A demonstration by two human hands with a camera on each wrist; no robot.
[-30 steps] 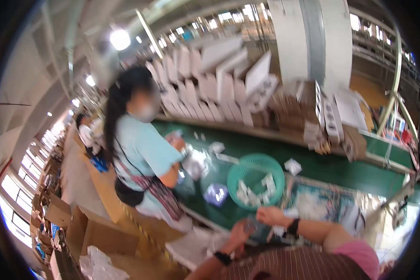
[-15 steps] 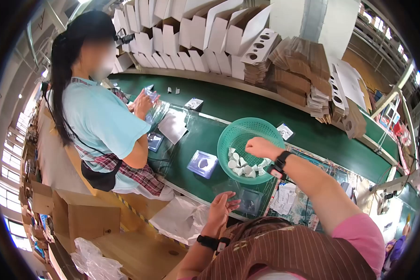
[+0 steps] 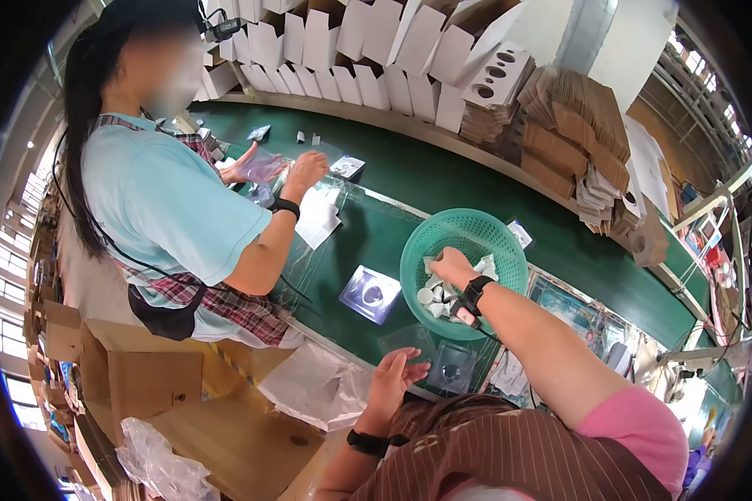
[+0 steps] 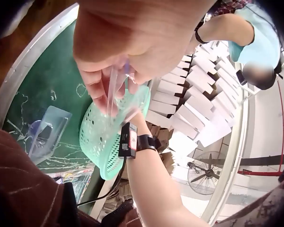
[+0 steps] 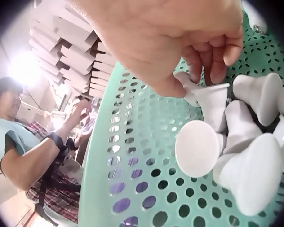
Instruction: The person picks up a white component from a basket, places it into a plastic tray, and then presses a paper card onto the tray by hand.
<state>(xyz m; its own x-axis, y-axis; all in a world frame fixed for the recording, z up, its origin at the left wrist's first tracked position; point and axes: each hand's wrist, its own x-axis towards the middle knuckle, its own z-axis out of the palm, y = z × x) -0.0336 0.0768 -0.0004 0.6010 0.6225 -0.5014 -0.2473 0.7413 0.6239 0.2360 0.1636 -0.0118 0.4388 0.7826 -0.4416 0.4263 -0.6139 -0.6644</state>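
Note:
My right hand (image 3: 455, 269) reaches into a green perforated basket (image 3: 418, 238). In the right wrist view, its thumb and fingers pinch a small white flared plastic piece (image 5: 185, 84), partly hidden by the hand. Several similar white pieces (image 5: 196, 147) lie loose below it, cone-like with wide round ends. My left hand (image 3: 390, 382) is near the table's front edge, left of the basket. It holds a thin clear plastic piece (image 4: 112, 90) between thumb and fingers, seen edge-on in the left wrist view. A clear plastic tray (image 3: 453, 366) lies on the table beside it.
A purplish clear package (image 3: 369, 294) lies left of the basket. Another person (image 3: 163, 204) stands at the left, handling clear plastic. White boxes (image 3: 326, 42) and stacked cardboard inserts (image 3: 572, 125) line the back. A large open carton (image 3: 154, 376) is at the lower left.
My right hand moved from near my left hand to the basket, then down among the white pieces. My left hand stayed near the table edge. The other person's hands moved apart.

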